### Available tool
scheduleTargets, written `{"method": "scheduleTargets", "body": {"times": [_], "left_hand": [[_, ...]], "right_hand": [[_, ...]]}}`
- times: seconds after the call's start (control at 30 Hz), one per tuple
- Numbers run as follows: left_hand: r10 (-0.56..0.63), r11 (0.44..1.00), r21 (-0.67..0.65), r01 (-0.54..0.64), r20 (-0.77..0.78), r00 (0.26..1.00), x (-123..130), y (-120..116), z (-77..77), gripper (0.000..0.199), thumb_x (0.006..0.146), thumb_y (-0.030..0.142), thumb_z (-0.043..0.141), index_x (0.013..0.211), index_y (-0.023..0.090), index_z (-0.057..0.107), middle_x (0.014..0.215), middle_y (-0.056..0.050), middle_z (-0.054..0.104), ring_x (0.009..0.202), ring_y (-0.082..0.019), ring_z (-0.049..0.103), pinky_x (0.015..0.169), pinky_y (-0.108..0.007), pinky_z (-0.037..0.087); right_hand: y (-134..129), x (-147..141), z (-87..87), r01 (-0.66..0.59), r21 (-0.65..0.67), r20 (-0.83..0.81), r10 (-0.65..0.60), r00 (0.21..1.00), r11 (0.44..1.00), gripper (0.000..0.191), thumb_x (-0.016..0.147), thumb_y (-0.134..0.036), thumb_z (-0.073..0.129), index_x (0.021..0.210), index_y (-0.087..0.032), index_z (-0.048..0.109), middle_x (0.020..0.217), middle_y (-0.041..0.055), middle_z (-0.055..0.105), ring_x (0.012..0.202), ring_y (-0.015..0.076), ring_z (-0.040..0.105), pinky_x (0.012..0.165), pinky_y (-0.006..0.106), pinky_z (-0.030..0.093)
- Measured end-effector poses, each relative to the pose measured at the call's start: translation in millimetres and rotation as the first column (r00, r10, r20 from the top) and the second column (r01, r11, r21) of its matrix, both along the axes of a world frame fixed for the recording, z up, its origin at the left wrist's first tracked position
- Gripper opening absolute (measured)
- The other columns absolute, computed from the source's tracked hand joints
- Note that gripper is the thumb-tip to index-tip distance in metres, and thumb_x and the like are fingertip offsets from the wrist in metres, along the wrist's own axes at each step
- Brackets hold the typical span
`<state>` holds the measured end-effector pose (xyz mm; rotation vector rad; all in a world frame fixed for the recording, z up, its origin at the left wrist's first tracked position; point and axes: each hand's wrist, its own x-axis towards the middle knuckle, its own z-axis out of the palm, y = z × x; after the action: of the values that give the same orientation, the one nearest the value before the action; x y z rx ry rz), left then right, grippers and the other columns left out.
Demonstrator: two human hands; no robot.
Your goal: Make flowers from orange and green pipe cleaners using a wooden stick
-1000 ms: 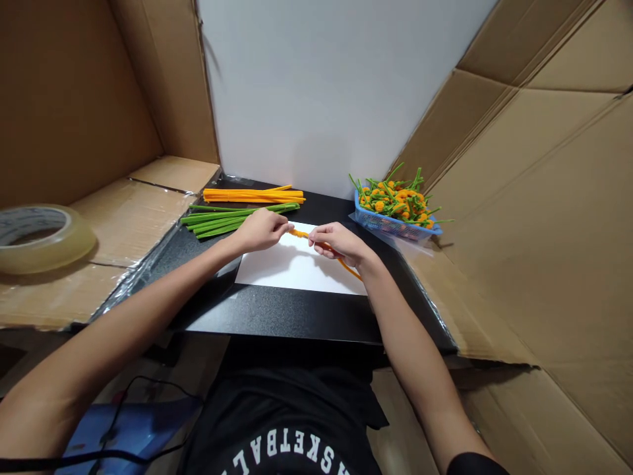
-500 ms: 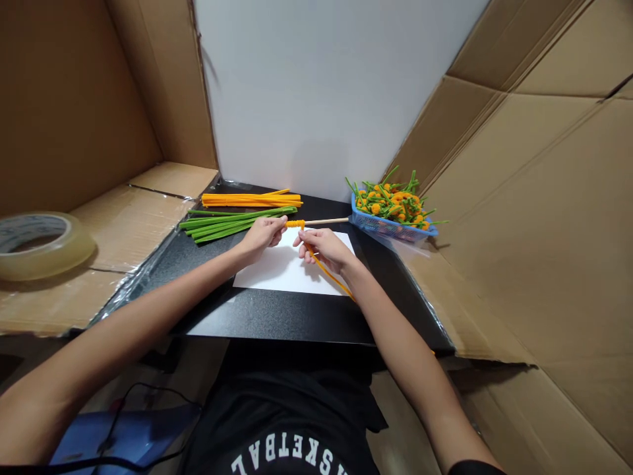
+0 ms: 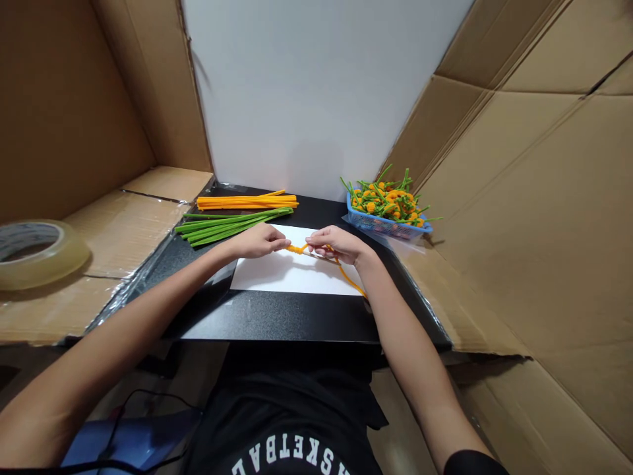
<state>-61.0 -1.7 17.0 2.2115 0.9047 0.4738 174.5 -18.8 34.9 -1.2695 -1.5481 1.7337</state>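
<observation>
- 1 left hand (image 3: pixel 257 241)
- 1 right hand (image 3: pixel 339 244)
- 1 loose orange pipe cleaner (image 3: pixel 349 277)
- 1 bundle of orange pipe cleaners (image 3: pixel 247 202)
- 1 bundle of green pipe cleaners (image 3: pixel 222 226)
- 1 blue plastic basket (image 3: pixel 380 225)
- Pipe-cleaner flowers (image 3: pixel 388 201), too many to count
- 1 sheet of white paper (image 3: pixel 291 277)
- 1 roll of clear tape (image 3: pixel 34 256)
- 1 counter (image 3: pixel 277 323)

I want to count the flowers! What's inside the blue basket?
The blue plastic basket is heaped with pipe-cleaner flowers, orange heads on green stems. They cover the basket's bottom, so that cannot be seen.
</observation>
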Motion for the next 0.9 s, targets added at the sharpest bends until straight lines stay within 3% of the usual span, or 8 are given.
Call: {"method": "scheduleTargets", "body": {"times": [0.1,0.17,0.27,0.33,0.47,0.6,0.73,0.9], "left_hand": [[0.263,0.911,0.336,-0.239,-0.027,0.964,2,0,-5.1,0.038,0.087,0.04,0.052,0.056,0.018,0.056,0.049,0.0,0.045,0.048,-0.013,0.034,0.055,-0.03,0.019],[0.392,0.825,0.424,-0.373,0.045,0.919,5,-2,-8.2,0.036,0.089,0.038,0.049,0.06,0.018,0.059,0.051,-0.001,0.049,0.049,-0.014,0.035,0.056,-0.03,0.02],[0.481,0.76,0.393,-0.517,0.195,0.855,10,-5,-10.0,0.038,0.09,0.038,0.046,0.06,0.018,0.056,0.052,-0.001,0.049,0.05,-0.013,0.037,0.056,-0.029,0.022],[0.486,0.782,0.284,-0.555,0.281,0.828,13,-5,-11.0,0.04,0.09,0.04,0.046,0.056,0.018,0.049,0.05,0.0,0.045,0.051,-0.012,0.037,0.056,-0.028,0.023],[0.416,0.904,-0.105,-0.414,0.437,0.797,13,2,-15.1,0.047,0.088,0.052,0.049,0.056,0.019,0.041,0.049,0.003,0.037,0.047,-0.009,0.031,0.051,-0.026,0.021],[0.319,0.919,-0.369,-0.138,0.494,0.808,8,7,-12.6,0.047,0.08,0.056,0.063,0.058,0.019,0.043,0.05,0.006,0.028,0.045,-0.006,0.021,0.048,-0.025,0.013],[0.1,0.863,-0.496,0.096,0.354,0.93,-4,4,-1.0,0.042,0.077,0.049,0.07,0.06,0.017,0.049,0.053,0.004,0.033,0.047,-0.007,0.024,0.046,-0.025,0.015],[-0.03,0.852,-0.504,0.143,0.226,0.974,-9,-1,4.7,0.037,0.079,0.045,0.068,0.059,0.017,0.053,0.055,0.002,0.035,0.048,-0.008,0.026,0.046,-0.026,0.017]], "right_hand": [[-4,-2,2.0,0.105,0.085,0.061,-0.111,0.992,0.991,0.017,0.082,-0.021,0.073,0.073,-0.007,0.072,0.047,-0.0002,0.057,0.036,0.0027,0.041,0.033,0.014,0.028],[-5,-6,0.4,0.149,0.105,0.054,-0.155,0.986,0.983,0.015,0.084,-0.019,0.07,0.075,-0.007,0.072,0.05,0.0026,0.062,0.038,0.005,0.049,0.035,0.014,0.034],[-4,-14,-6.6,0.179,0.077,-0.012,-0.179,0.984,0.981,0.017,0.088,-0.02,0.068,0.077,-0.008,0.072,0.056,0.0053,0.067,0.043,0.0073,0.057,0.039,0.015,0.042],[-3,-21,-13.3,0.182,0.045,-0.067,-0.179,0.982,0.982,0.018,0.09,-0.023,0.067,0.08,-0.008,0.072,0.06,0.0059,0.069,0.045,0.0077,0.059,0.042,0.015,0.045],[4,-22,-25.0,0.118,-0.007,-0.184,-0.118,0.976,0.993,0.018,0.089,-0.026,0.069,0.083,-0.008,0.07,0.063,0.0041,0.068,0.045,0.0051,0.056,0.042,0.013,0.043],[11,-6,-27.9,0.038,-0.028,-0.275,-0.044,0.96,0.999,0.022,0.082,-0.029,0.076,0.083,-0.009,0.069,0.06,-0.0003,0.062,0.041,0.0008,0.042,0.038,0.011,0.032],[12,6,-25.0,-0.066,-0.022,-0.265,0.058,0.962,0.998,0.021,0.077,-0.028,0.077,0.081,-0.009,0.07,0.055,-0.0027,0.056,0.04,0.0004,0.03,0.036,0.012,0.026],[9,4,-20.0,-0.178,-0.023,-0.164,0.171,0.971,0.984,0.024,0.068,-0.029,0.08,0.073,-0.008,0.07,0.053,-0.0008,0.057,0.041,0.0013,0.033,0.038,0.014,0.024]]}}
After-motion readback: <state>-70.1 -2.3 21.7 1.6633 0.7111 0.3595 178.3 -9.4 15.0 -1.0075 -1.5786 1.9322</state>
